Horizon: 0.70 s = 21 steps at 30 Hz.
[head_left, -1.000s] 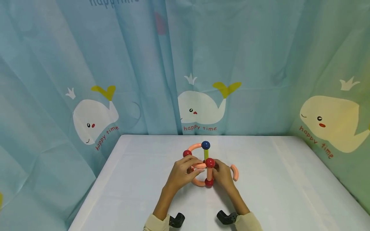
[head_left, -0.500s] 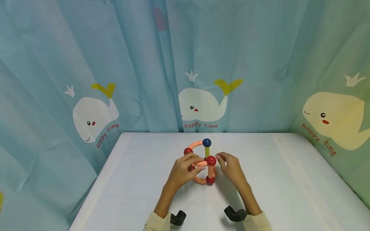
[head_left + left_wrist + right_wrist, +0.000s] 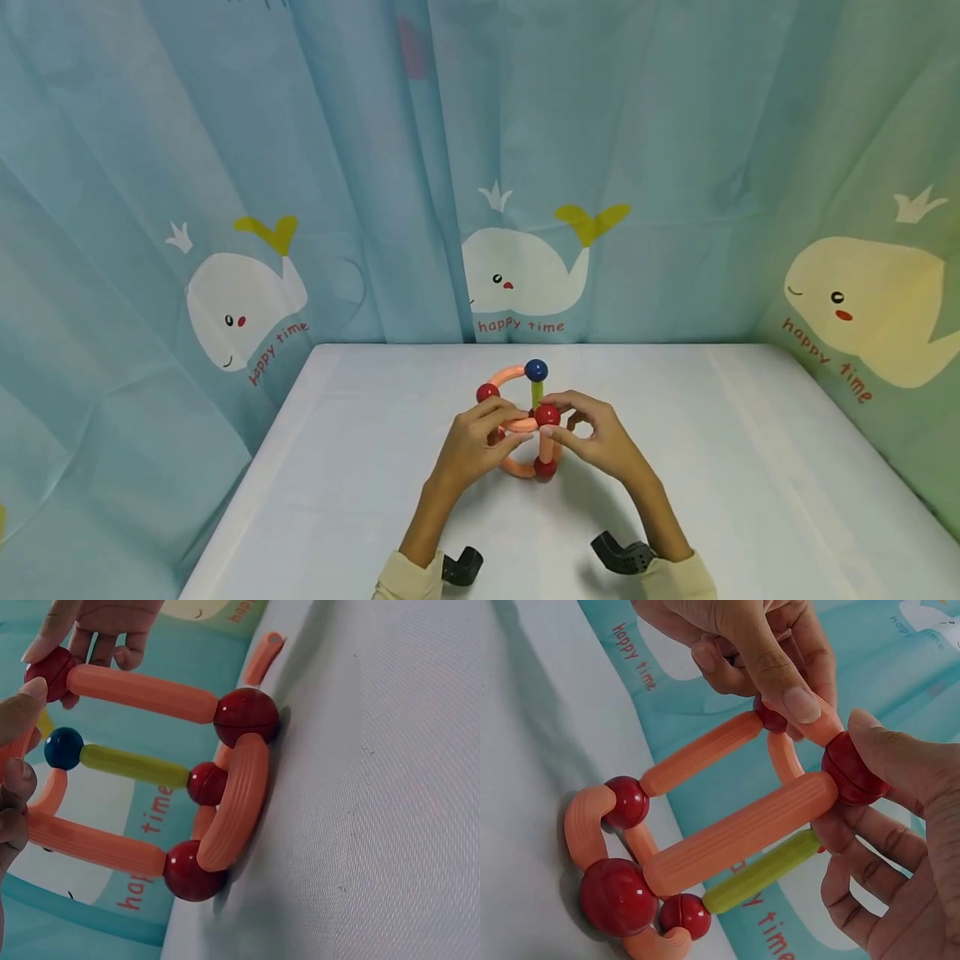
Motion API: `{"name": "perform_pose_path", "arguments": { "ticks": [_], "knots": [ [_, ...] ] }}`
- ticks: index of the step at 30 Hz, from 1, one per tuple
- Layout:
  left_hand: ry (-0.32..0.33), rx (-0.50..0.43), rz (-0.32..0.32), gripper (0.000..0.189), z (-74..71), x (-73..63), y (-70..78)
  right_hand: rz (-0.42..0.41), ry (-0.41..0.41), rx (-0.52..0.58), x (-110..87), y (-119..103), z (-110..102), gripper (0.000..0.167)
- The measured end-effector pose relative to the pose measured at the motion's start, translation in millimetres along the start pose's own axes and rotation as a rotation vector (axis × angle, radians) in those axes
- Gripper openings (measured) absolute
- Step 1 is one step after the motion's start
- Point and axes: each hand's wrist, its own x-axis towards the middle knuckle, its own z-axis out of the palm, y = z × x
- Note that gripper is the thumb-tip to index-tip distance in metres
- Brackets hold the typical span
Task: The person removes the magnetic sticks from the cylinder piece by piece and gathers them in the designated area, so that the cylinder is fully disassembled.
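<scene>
A magnetic ball-and-rod frame stands upright, its curved orange rods and red balls [image 3: 619, 898] forming a ring at table level. Two straight orange rods [image 3: 742, 834] and a yellow-green rod [image 3: 135, 765] rise from it. A blue ball [image 3: 536, 370] tops the yellow-green one. With thumb and fingers, my left hand [image 3: 480, 440] pinches a curved orange rod [image 3: 821, 724] on the upper level. At the front top corner, my right hand [image 3: 607, 437] holds a red ball [image 3: 548, 415] between thumb and fingers, where that curved rod and an upright meet.
A loose curved orange rod [image 3: 264, 657] lies on the white table [image 3: 360, 483] beyond the frame in the left wrist view; in the head view it is hidden. Behind the table hangs a blue curtain [image 3: 675, 167] with whale prints. Black cameras [image 3: 462, 567] sit at both wrists.
My right hand came away from behind the front upright, swung out to the right, then returned to grip the top red ball. My left hand has kept its pinch. The head view shifted slightly.
</scene>
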Motion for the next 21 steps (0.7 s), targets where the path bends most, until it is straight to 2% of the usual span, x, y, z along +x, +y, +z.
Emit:
{"name": "perform_pose_path", "arguments": {
  "ticks": [10,21],
  "knots": [
    [-0.010,0.004,-0.028,0.023,-0.2,0.4,3.1,-0.017,0.011,0.004,1.1,-1.0,-0.5,0.032],
    [0.004,-0.010,-0.013,0.023,2.9,-1.7,0.4,-0.029,0.008,-0.008,0.5,1.2,-0.6,0.032]
  ]
}}
